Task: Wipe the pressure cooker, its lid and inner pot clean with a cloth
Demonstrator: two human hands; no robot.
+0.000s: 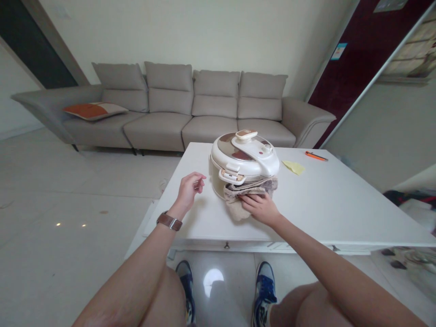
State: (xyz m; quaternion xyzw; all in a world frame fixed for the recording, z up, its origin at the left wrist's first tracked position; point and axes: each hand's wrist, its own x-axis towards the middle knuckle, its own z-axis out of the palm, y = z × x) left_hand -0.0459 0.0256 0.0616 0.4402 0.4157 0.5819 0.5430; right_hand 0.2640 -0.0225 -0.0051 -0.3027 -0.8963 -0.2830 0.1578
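Note:
A white and brown electric pressure cooker [218, 156] stands on the white table, its lid on. My right hand [260, 206] presses a folded brownish-grey cloth [236, 206] against the cooker's near side, below the front handle; the fingers lie over the cloth and their tips partly sink into its folds. To the left of the cooker my left hand [191, 186] hovers above the table edge, fingers loosely curled and apart from the cooker. Nothing shows in it. A brown watch strap is on the left wrist.
The white table [327, 209] has small drawer knobs along its front. On it, right of the cooker, lie a yellow paper note [293, 167] and an orange pen-like object [316, 156]. A grey sofa [211, 129] with an orange and white cushion [95, 110] stands behind.

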